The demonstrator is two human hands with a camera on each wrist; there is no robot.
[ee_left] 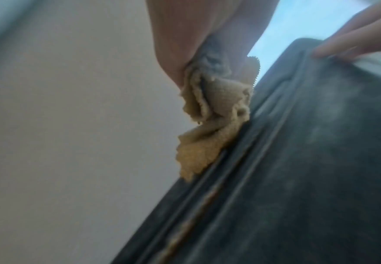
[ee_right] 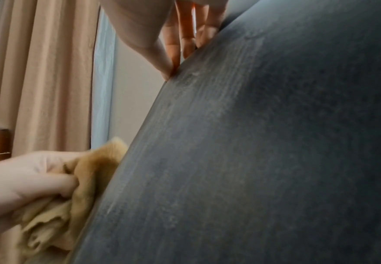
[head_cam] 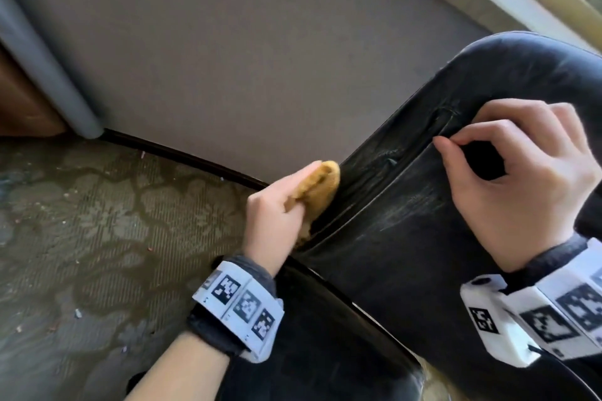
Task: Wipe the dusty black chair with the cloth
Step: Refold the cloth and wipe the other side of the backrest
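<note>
At chair (head_cam: 407,238) side seam: left hand (head_cam: 273,221) bunching soft, limp cloth (head_cam: 321,187) against piping, right hand (head_cam: 521,179) curling fingertips onto stiff dusty back panel, probably steadying it.

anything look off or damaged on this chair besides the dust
Possibly. In the left wrist view a tan, ragged strip runs along the seam of the black chair, below the cloth; it looks like worn piping or trapped grime, too blurred to tell. Small bits of litter dot the carpet.
</note>
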